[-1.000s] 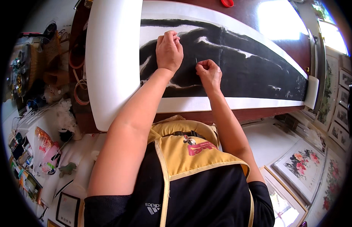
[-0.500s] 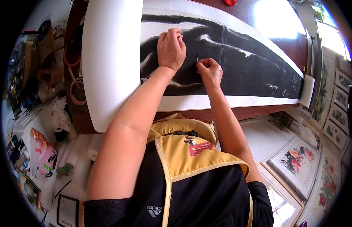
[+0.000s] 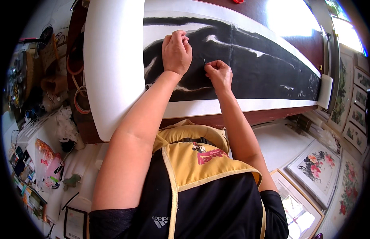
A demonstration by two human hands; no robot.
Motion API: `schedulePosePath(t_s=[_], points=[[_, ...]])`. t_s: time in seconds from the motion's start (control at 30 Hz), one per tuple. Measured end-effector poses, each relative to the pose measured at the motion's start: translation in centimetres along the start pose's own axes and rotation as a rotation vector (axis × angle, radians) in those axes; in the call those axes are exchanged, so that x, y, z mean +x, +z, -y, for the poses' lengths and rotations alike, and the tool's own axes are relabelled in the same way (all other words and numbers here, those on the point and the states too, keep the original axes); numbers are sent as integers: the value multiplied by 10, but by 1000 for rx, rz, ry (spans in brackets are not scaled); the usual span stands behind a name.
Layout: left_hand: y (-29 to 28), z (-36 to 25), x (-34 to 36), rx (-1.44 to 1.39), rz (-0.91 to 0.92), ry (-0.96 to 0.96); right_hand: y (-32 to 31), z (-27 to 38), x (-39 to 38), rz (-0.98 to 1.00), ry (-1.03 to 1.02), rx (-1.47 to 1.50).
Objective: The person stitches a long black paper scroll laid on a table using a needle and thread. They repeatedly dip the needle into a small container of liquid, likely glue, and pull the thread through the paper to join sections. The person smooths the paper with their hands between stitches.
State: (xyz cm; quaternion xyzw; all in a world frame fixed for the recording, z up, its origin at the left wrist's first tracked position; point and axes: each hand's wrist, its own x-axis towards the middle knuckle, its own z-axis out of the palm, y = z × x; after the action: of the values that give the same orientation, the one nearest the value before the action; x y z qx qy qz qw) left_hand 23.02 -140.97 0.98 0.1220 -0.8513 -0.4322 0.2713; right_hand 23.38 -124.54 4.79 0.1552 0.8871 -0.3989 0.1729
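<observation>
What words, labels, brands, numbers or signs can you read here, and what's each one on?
I won't copy wording or name brands, but lettering stands here:
Black shirt: pale lettering, low on the front.
Yellow apron: lettering on a red patch.
Plastic bag: red print, too blurred to read.
Black-framed sheet: characters too small to read.
Black-and-white painting: no lettering I can make out.

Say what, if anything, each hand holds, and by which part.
Right hand: a thin needle-like object, pinched by its near part. Left hand: curled; cannot tell whether it holds anything.
</observation>
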Motion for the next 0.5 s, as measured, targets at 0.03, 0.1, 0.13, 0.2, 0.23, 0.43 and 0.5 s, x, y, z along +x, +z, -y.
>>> schedulePosePath(t_s=[0.03, 0.1, 0.13, 0.2, 0.23, 0.43, 0.5], points=[[0, 0, 0, 5, 5, -2, 1, 0, 0, -2, 4, -6], [-1, 1, 0, 10, 11, -1, 1, -1, 0, -2, -9, -16], [0, 1, 0, 10, 12, 2, 1, -1, -1, -3, -16, -22], [0, 0, 0, 4, 8, 2, 2, -2, -3, -8, -36, -15], [0, 0, 0, 0, 3, 1, 2, -2, -4, -10, -46, -12], [0, 0, 0, -6, 5, 1, 2, -4, -7, -22, -74, -2], [0, -1, 0, -5, 7, 0, 0, 0, -7, -5, -64, -21]])
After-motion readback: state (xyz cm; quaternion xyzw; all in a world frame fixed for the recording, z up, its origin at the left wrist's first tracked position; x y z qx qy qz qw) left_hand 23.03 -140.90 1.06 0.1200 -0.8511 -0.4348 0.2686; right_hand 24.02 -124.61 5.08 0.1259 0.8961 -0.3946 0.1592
